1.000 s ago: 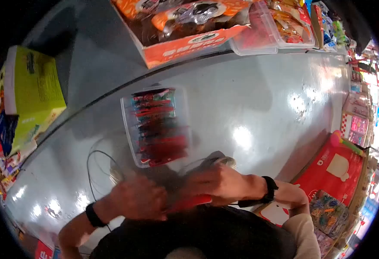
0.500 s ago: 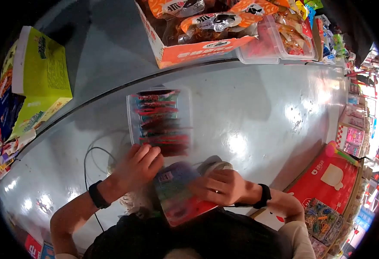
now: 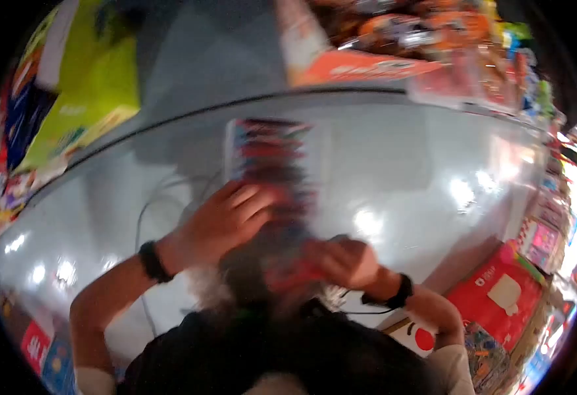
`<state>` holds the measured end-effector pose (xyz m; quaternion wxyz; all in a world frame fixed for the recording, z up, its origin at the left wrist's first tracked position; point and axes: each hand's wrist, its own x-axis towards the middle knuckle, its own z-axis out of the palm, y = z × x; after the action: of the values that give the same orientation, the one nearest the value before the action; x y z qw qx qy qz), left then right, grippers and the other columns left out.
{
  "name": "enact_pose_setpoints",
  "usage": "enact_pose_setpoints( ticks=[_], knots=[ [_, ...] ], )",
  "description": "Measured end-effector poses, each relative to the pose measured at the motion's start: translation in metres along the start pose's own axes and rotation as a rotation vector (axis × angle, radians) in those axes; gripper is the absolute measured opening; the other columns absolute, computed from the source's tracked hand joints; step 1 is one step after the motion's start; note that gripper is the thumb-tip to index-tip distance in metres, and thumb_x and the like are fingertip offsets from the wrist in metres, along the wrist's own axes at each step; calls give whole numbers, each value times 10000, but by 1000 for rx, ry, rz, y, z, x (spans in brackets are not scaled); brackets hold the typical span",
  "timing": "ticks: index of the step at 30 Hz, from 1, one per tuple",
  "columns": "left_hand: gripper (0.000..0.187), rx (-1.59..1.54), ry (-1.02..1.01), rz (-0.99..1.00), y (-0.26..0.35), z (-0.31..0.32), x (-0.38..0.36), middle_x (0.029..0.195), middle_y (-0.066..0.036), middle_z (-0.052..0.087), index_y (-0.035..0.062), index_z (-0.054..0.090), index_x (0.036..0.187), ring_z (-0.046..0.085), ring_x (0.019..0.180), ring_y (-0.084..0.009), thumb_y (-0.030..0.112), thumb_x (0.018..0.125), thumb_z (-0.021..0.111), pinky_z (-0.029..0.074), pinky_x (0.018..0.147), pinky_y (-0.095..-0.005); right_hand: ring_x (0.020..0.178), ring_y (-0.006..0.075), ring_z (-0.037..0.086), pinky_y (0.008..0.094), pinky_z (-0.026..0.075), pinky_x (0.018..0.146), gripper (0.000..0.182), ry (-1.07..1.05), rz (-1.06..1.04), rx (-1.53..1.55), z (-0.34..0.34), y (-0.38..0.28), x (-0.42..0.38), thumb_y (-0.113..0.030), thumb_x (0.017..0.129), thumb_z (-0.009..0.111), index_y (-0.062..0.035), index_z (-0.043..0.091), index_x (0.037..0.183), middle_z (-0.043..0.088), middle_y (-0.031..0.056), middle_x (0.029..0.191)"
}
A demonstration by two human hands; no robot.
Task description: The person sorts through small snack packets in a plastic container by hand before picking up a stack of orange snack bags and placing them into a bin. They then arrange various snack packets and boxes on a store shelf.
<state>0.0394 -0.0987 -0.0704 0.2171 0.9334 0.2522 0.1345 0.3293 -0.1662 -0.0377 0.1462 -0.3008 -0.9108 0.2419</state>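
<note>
A clear plastic tray [image 3: 231, 155] holds a row of red and dark packets [image 3: 272, 155] in the middle of the grey surface. My left hand [image 3: 229, 217] reaches over the tray's near left part, its fingers blurred against the packets; whether it grips one cannot be made out. My right hand [image 3: 346, 262] is closed on the right edge of a red and dark package [image 3: 295, 271], which is smeared by motion close to my body.
An orange box [image 3: 367, 69] of wrapped snacks and clear containers [image 3: 443, 89] line the far side. A green box [image 3: 98, 85] is at the upper left. A cable [image 3: 140, 227] curves at left; a red box [image 3: 492, 283] stands at the lower right.
The view has shifted, so the tray and boxes appear further right. My left hand has moved up over the packets. The package in my right hand has shifted and looks more blurred.
</note>
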Motion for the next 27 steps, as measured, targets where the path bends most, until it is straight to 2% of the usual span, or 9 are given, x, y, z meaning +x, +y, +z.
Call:
enact_pose_setpoints(
  ticks=[1, 3, 4, 6, 8, 13, 19, 21, 27],
  knots=[
    [247, 3, -49, -44, 3, -1, -3, 1132, -85, 570, 59, 635, 952, 545, 1074, -264, 130, 717, 664, 459, 959, -412, 645, 155, 678, 294, 532, 517, 457, -17, 57, -24, 12, 0, 1, -136, 754, 693, -29, 636, 1195, 696, 110, 1102],
    [219, -27, -57, -7, -2, 2, -1, 1118, -69, 566, 64, 635, 923, 543, 1063, -251, 128, 716, 664, 463, 953, -396, 772, 264, 730, 348, 592, 590, 599, -72, 92, 34, 17, 0, 6, -133, 609, 738, 11, 640, 1182, 700, 166, 1105],
    [219, -31, -70, -22, -5, 2, -6, 1118, -69, 566, 64, 635, 923, 543, 1063, -251, 128, 716, 664, 463, 953, -396, 705, 251, 715, 344, 585, 568, 583, -62, 117, 20, 24, 0, 6, -106, 618, 726, -8, 647, 1187, 695, 154, 1119],
    [101, -20, 21, 19, -6, 7, 0, 1009, -52, 553, 82, 621, 788, 540, 984, -234, 156, 719, 615, 465, 908, -353, 673, 247, 702, 344, 579, 555, 571, -76, 131, 24, 32, 3, 11, -93, 633, 712, -18, 646, 1195, 697, 142, 1110],
    [129, -57, -12, -6, -3, 7, 2, 1057, -53, 559, 73, 639, 832, 543, 1018, -236, 143, 724, 641, 469, 927, -371, 587, 233, 660, 341, 557, 516, 526, -54, 151, 8, 42, 7, 13, -77, 684, 682, -47, 645, 1208, 701, 104, 1084],
    [126, -44, -61, -61, -4, 1, -1, 1109, -41, 568, 68, 674, 884, 547, 1056, -248, 142, 782, 688, 470, 937, -398, 599, 215, 659, 329, 552, 530, 443, -163, 243, -69, 26, -6, 33, -65, 715, 676, -49, 653, 1157, 674, 81, 1069],
    [148, -34, -53, -51, -5, 4, -2, 1121, -34, 567, 63, 674, 889, 543, 1064, -259, 180, 805, 711, 467, 934, -409, 671, 200, 654, 332, 542, 582, 260, -119, 159, -29, 11, -11, 47, -91, 727, 675, -55, 631, 980, 570, 58, 924],
    [149, -24, -66, -50, -5, 2, -1, 1122, -36, 567, 66, 674, 888, 543, 1066, -261, 179, 801, 715, 467, 933, -409, 708, 185, 636, 345, 551, 600, 212, -142, 184, -40, 15, -9, 51, -140, 726, 652, -72, 561, 905, 523, 62, 892],
    [131, -55, -67, -51, -8, 0, 0, 1133, -39, 565, 70, 671, 883, 543, 1072, -264, 166, 801, 708, 467, 941, -417, 699, 197, 635, 358, 543, 549, 179, -115, 158, -27, 24, -14, 59, -127, 715, 643, -68, 545, 852, 510, 72, 873]
  ],
)
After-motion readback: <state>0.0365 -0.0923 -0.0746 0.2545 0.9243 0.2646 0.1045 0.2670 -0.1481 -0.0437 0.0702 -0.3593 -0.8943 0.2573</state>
